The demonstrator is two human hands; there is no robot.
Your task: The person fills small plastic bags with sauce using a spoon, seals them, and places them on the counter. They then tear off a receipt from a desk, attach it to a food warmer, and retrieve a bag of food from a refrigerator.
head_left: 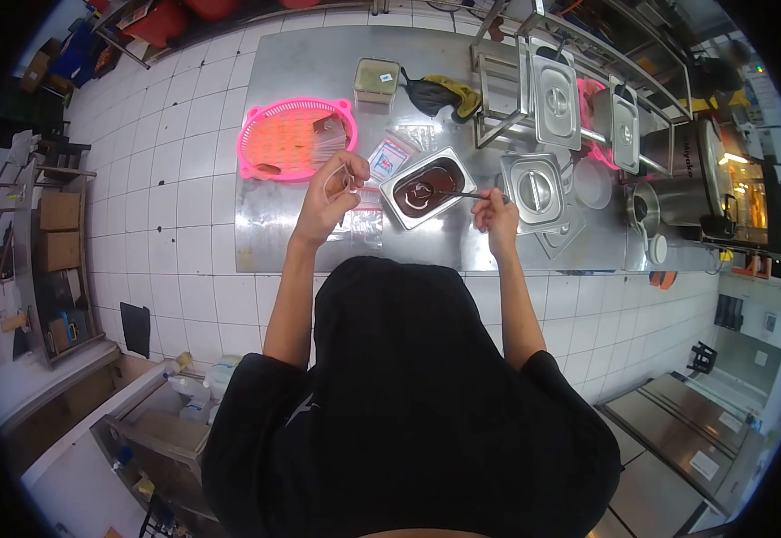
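Note:
A steel food pan (390,207) of dark reddish-brown sauce (415,199) stands on the steel table in front of me. My right hand (497,215) is closed on the dark handle of a spoon (467,195). The spoon's far end dips into the sauce, so its bowl is hidden. Left of the pan, my left hand (333,199) is raised with curled fingers around a small clear plastic bag (340,179). Packs of clear bags (390,160) lie between that hand and the pan, and more clear plastic (359,229) lies near the table's front edge.
A pink basket (245,154) with orange contents and some packets sits at the left. Behind the pan are a square tub (377,81) and a dark and yellow cloth (440,95). To the right stand a lidded steel pan (534,190), a metal rack (501,117) and a large pot (688,170).

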